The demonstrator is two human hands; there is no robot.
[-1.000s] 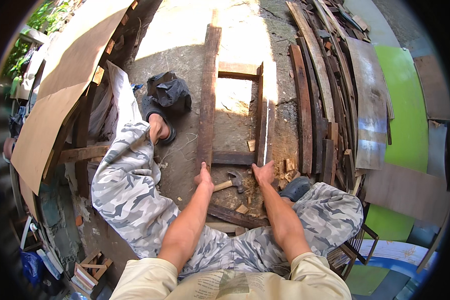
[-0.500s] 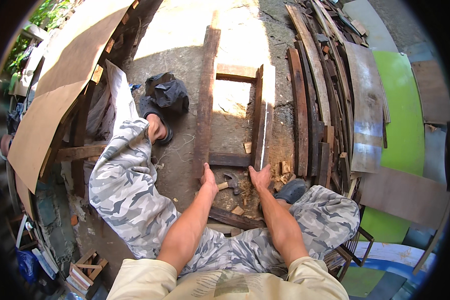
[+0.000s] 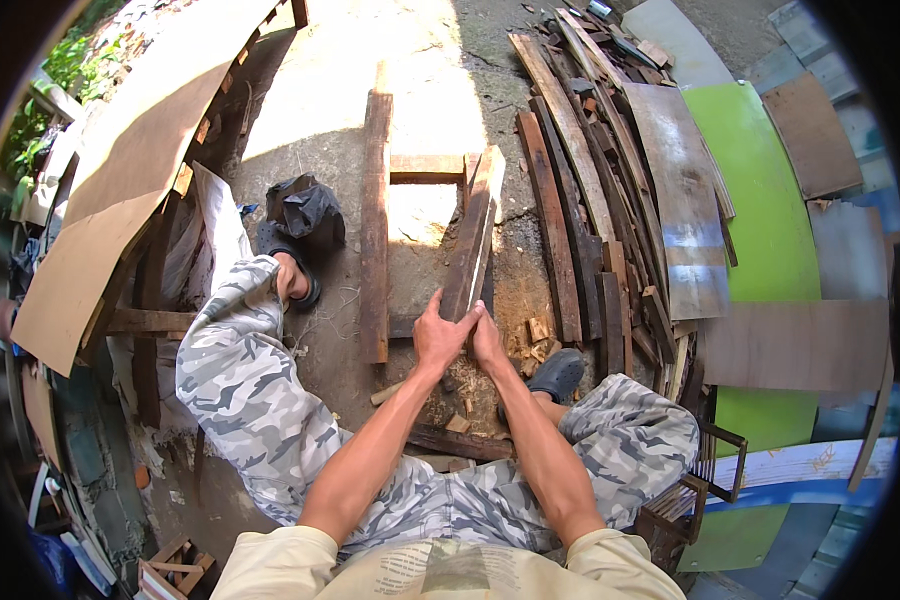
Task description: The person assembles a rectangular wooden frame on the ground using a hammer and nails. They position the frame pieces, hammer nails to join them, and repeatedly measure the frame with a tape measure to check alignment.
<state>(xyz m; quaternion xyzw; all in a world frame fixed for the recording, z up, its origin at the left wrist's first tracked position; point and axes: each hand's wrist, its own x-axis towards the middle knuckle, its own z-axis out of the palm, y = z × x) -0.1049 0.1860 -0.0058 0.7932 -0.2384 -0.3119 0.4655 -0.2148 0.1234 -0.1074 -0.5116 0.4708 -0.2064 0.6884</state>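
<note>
Both my hands are closed on the near end of a dark wooden beam (image 3: pixel 475 235) with a pale streak along it. My left hand (image 3: pixel 436 336) wraps its left side and my right hand (image 3: pixel 486 338) its right side; the hands nearly touch. The beam slants, its far end to the right. It lies along the right side of a ladder-like wooden frame on the ground. The frame's left beam (image 3: pixel 376 230) and far crosspiece (image 3: pixel 422 168) show; the near crosspiece (image 3: pixel 402 327) is partly hidden by my left hand. Below my hands, a hammer (image 3: pixel 386 393) is partly covered by my left forearm.
Long timbers (image 3: pixel 550 225) are stacked at the right, beside leaning panels (image 3: pixel 755 180). Wood offcuts (image 3: pixel 538 330) lie near my right shoe (image 3: pixel 557 373). A black plastic bag (image 3: pixel 307 208) sits by my left foot. A brown sheet (image 3: pixel 120 200) leans at the left.
My left hand has let go of the left beam and crossed to the right beam, beside my right hand. That beam has turned to a slant. The view has shifted right.
</note>
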